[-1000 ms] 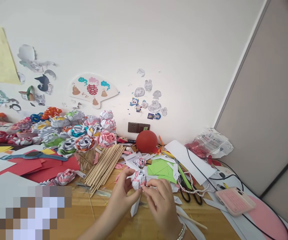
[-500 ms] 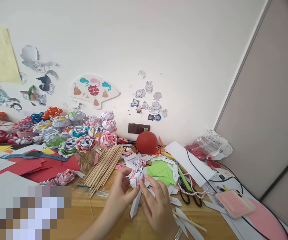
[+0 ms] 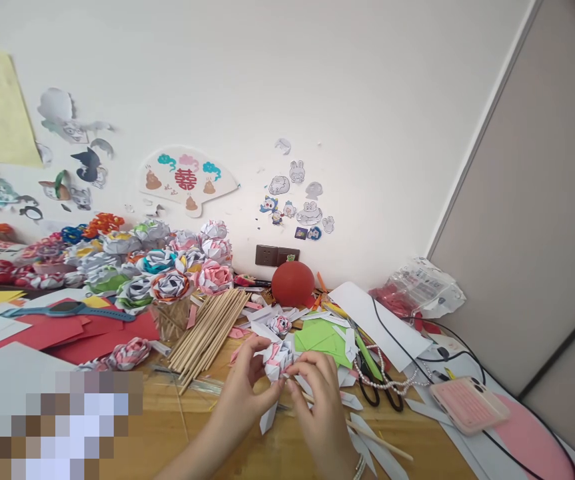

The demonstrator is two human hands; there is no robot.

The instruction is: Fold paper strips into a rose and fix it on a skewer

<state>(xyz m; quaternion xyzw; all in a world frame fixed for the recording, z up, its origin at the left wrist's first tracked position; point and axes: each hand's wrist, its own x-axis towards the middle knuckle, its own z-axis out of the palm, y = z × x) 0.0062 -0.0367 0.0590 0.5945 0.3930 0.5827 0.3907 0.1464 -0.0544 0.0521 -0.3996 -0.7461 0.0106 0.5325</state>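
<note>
Between my two hands is a white and pink folded paper flower (image 3: 278, 358), held a little above the wooden table (image 3: 160, 423). My left hand (image 3: 248, 380) grips its left side, thumb below and fingers curled behind. My right hand (image 3: 316, 390) pinches its lower right side with bent fingers. A thin wooden stick (image 3: 382, 440) pokes out beside my right wrist, and I cannot tell whether it joins the flower. Just behind is a smaller paper rosette (image 3: 280, 325). White folded paper strips (image 3: 268, 419) lie under and around my hands.
Finished paper flowers (image 3: 167, 267) crowd the back left, beside a bundle of wooden sticks (image 3: 212, 333). Green paper (image 3: 323, 341), scissors (image 3: 380, 393) and a bead string (image 3: 392, 385) lie right of my hands. Farther right is a pink phone (image 3: 470, 405) near black cables. A red balloon (image 3: 293, 283) stands behind.
The paper flower has turned and shifted slightly right, showing more pink. My right hand's fingers have bent inward around its lower right side, and my left hand keeps hold.
</note>
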